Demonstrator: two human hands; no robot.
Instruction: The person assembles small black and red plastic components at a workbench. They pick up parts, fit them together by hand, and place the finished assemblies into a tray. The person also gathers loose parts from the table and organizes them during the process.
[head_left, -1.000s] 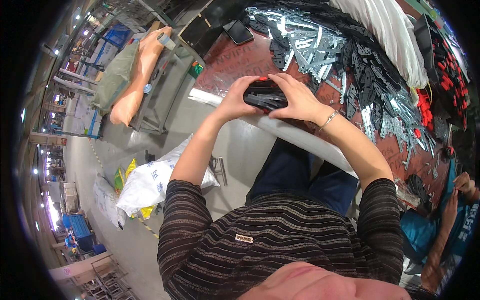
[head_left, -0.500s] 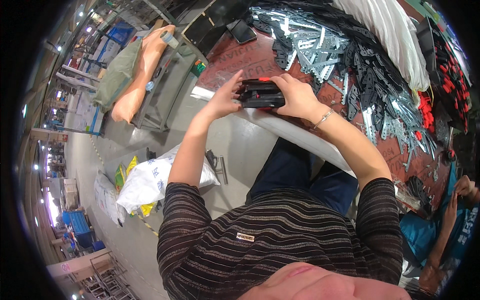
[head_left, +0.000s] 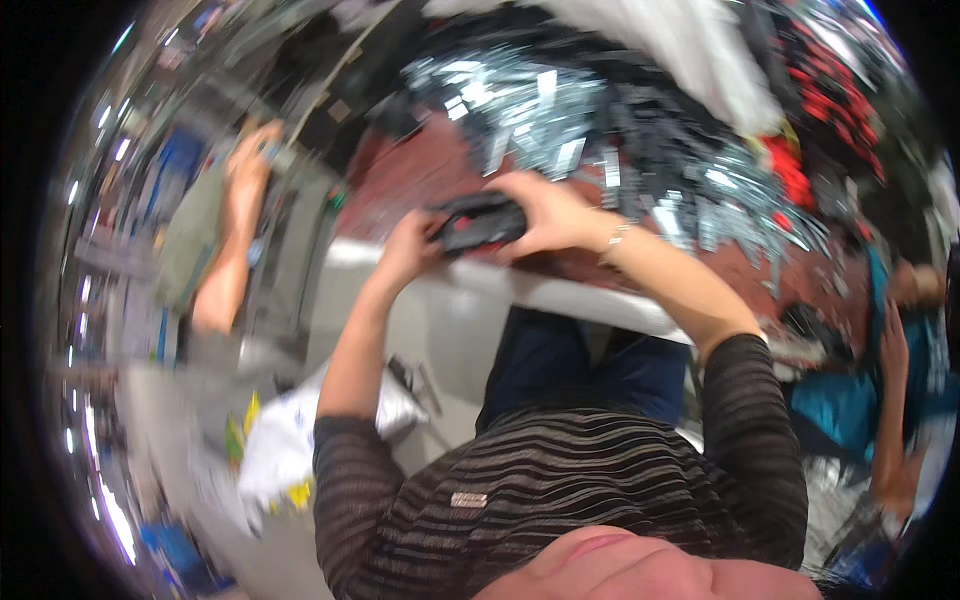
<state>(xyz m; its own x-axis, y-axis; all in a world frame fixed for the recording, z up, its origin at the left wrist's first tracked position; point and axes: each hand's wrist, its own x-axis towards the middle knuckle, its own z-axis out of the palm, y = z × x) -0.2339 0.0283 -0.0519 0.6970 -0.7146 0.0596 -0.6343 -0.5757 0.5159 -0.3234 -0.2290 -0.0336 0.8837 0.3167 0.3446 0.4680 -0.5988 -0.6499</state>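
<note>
A black plastic part (head_left: 478,222) with a small red spot is held between my two hands, just above the near edge of the table. My left hand (head_left: 405,248) grips its left end with the fingers bent against it. Around the right end, my right hand (head_left: 548,213) is closed, thumb toward me and fingers on the far side. Blur hides the part's exact kind. Beyond the hands, silver metal strips (head_left: 535,115) lie in a heap, with black pieces (head_left: 650,120) among and behind them.
The red-brown table (head_left: 425,165) has a white rounded front edge (head_left: 540,292). Small red parts (head_left: 790,175) lie at the far right, near a white sack (head_left: 690,50). A person in teal (head_left: 835,410) sits at the right. A white bag (head_left: 290,445) stands on the floor at left.
My left hand's fingers, spread before, have come in against the black part. The part now looks tilted. The whole view has shifted and blurred.
</note>
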